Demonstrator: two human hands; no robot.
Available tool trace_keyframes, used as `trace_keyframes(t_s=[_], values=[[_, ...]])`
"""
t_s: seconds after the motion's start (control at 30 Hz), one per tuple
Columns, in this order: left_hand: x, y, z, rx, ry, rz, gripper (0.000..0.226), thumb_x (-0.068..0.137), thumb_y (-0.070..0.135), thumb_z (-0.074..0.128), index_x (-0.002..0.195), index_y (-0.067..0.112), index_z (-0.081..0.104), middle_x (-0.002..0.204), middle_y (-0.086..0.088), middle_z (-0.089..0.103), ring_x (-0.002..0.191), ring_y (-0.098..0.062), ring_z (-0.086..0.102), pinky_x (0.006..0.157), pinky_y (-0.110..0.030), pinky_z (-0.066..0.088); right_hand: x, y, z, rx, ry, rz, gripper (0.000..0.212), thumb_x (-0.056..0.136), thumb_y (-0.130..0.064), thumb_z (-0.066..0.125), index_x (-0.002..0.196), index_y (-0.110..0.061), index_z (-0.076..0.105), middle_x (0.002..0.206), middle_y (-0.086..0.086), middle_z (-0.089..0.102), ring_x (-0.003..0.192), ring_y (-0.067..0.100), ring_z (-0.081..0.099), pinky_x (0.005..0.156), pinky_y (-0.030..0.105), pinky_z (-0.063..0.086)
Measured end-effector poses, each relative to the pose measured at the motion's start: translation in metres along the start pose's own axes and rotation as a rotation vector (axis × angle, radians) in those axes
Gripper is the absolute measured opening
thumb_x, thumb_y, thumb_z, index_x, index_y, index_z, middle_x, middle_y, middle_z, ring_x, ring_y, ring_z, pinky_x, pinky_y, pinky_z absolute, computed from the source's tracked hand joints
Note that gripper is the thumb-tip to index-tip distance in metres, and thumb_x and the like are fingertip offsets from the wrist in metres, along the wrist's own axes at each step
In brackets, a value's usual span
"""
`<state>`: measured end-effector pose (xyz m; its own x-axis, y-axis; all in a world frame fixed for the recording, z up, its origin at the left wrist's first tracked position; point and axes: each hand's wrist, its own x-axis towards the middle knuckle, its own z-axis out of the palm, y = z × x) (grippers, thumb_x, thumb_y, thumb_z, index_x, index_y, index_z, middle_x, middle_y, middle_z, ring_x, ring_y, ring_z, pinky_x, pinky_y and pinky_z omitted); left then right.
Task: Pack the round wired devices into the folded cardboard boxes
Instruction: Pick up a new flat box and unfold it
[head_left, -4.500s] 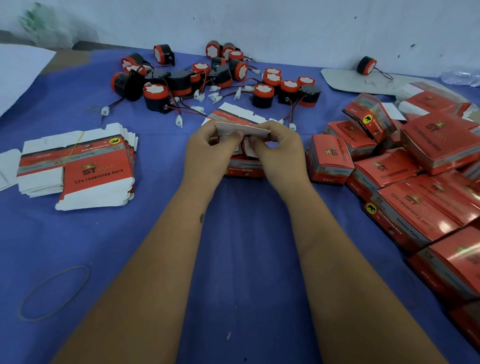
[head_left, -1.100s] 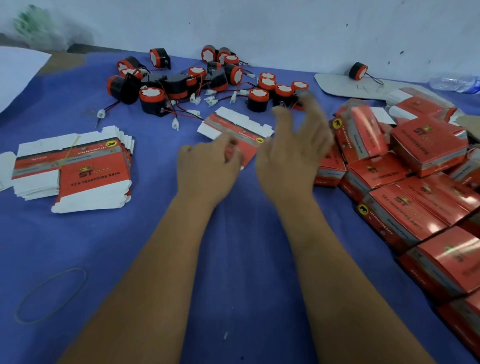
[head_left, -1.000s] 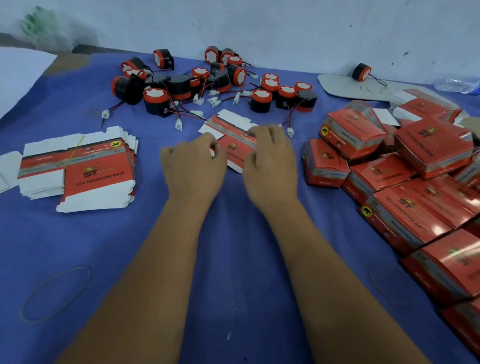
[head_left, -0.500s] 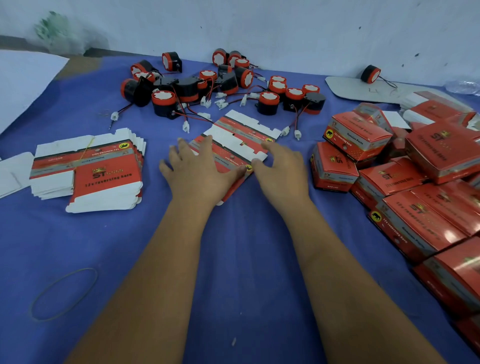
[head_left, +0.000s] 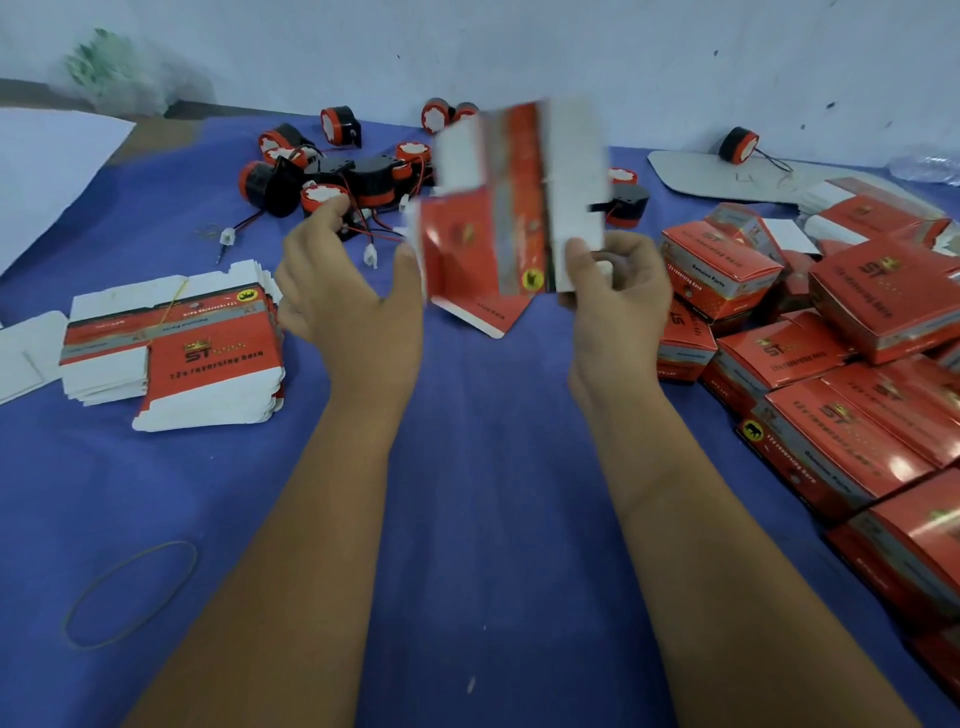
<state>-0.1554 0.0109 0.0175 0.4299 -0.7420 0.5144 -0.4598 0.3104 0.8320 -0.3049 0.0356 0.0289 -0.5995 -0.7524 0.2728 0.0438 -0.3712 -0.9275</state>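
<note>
Two hands (head_left: 358, 291) (head_left: 613, 296), one flat box blank (head_left: 498, 234)

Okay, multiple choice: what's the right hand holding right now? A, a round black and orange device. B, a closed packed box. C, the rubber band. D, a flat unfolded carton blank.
D: the right hand pinches the lower edge of a flat carton blank raised off the blue table, blurred with motion; the left hand is open beside it.

Glossy cardboard boxes (head_left: 878, 306) on matt blue cloth (head_left: 478, 467)
</note>
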Motion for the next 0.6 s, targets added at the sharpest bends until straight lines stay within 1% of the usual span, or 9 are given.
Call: trace_keyframes(t_s=[0.07, 0.13, 0.2, 0.23, 0.3, 0.37, 0.47, 0.53, 0.6], values=[[0.002, 0.000, -0.001, -0.159, -0.023, -0.067, 0.051, 0.091, 0.022, 0.064, 0.138, 0.015, 0.046, 0.134, 0.002, 0.046, 0.129, -0.018, 0.040, 0.110, -0.042, 0.032, -0.002, 0.000, 0.003, -0.084, 0.150, -0.176, 0.026, 0.092, -0.006, 0.061, 0.080, -0.023, 0.045, 0.075, -0.003, 0.048, 0.068, 0.008, 0.046, 0.066, 0.022, 0.044], [0.002, 0.000, -0.001, -0.317, -0.081, -0.116, 0.055, 0.093, 0.018, 0.063, 0.142, 0.011, 0.040, 0.140, 0.000, 0.042, 0.134, -0.017, 0.037, 0.114, -0.038, 0.031, -0.006, 0.003, 0.003, -0.174, 0.148, -0.266, 0.029, 0.092, -0.006, 0.059, 0.080, -0.027, 0.044, 0.074, -0.008, 0.047, 0.069, 0.004, 0.046, 0.066, 0.017, 0.042], [0.001, -0.001, -0.001, -0.405, -0.128, -0.129, 0.059, 0.094, 0.018, 0.061, 0.146, 0.011, 0.034, 0.148, 0.000, 0.037, 0.140, -0.014, 0.032, 0.117, -0.035, 0.028, -0.011, 0.007, 0.004, -0.258, 0.055, -0.291, 0.025, 0.094, -0.006, 0.057, 0.084, -0.028, 0.049, 0.077, -0.011, 0.053, 0.071, 0.001, 0.048, 0.068, 0.016, 0.042], [0.001, 0.000, -0.001, -0.429, -0.145, -0.129, 0.060, 0.093, 0.018, 0.059, 0.147, 0.012, 0.033, 0.149, 0.001, 0.036, 0.141, -0.012, 0.030, 0.118, -0.036, 0.027, -0.013, 0.010, 0.004, -0.321, -0.014, -0.308, 0.020, 0.094, -0.006, 0.055, 0.087, -0.025, 0.053, 0.081, -0.009, 0.057, 0.074, 0.002, 0.051, 0.070, 0.017, 0.043], [0.000, 0.001, 0.000, -0.483, -0.182, -0.127, 0.063, 0.091, 0.016, 0.055, 0.149, 0.015, 0.030, 0.150, 0.005, 0.034, 0.142, -0.006, 0.028, 0.119, -0.039, 0.027, -0.016, 0.014, 0.003, -0.461, -0.168, -0.378, 0.010, 0.095, -0.007, 0.054, 0.093, -0.015, 0.059, 0.089, -0.003, 0.060, 0.080, 0.007, 0.054, 0.070, 0.021, 0.045], [0.000, 0.002, 0.000, -0.532, -0.212, -0.097, 0.064, 0.091, 0.011, 0.054, 0.150, 0.017, 0.030, 0.150, 0.009, 0.034, 0.142, -0.002, 0.027, 0.120, -0.039, 0.026, -0.018, 0.017, 0.004, -0.561, -0.289, -0.446, 0.009, 0.094, -0.008, 0.055, 0.093, -0.016, 0.059, 0.091, -0.001, 0.059, 0.081, 0.011, 0.052, 0.069, 0.028, 0.046], [0.002, 0.000, -0.002, -0.523, -0.212, 0.023, 0.050, 0.087, 0.018, 0.056, 0.136, 0.018, 0.048, 0.137, 0.011, 0.044, 0.136, -0.007, 0.037, 0.116, -0.040, 0.032, -0.020, 0.019, 0.005, -0.690, -0.347, -0.553, 0.005, 0.093, -0.008, 0.056, 0.092, -0.009, 0.061, 0.089, 0.003, 0.057, 0.078, 0.020, 0.050, 0.064, 0.047, 0.047], [0.003, 0.001, -0.002, -0.485, -0.192, 0.040, 0.034, 0.084, 0.029, 0.059, 0.118, 0.031, 0.053, 0.127, 0.009, 0.048, 0.128, -0.014, 0.044, 0.109, -0.046, 0.037, -0.021, 0.019, 0.005, -0.732, -0.322, -0.630, 0.006, 0.092, -0.006, 0.058, 0.089, -0.004, 0.062, 0.088, 0.007, 0.057, 0.076, 0.026, 0.052, 0.059, 0.050, 0.046], [0.001, 0.002, -0.002, -0.458, -0.167, 0.040, 0.029, 0.083, 0.034, 0.062, 0.110, 0.035, 0.050, 0.125, 0.004, 0.047, 0.124, -0.016, 0.046, 0.105, -0.047, 0.041, -0.021, 0.016, 0.006, -0.735, -0.285, -0.689, 0.006, 0.090, -0.002, 0.060, 0.086, 0.000, 0.064, 0.089, 0.011, 0.059, 0.075, 0.028, 0.054, 0.057, 0.049, 0.046]])
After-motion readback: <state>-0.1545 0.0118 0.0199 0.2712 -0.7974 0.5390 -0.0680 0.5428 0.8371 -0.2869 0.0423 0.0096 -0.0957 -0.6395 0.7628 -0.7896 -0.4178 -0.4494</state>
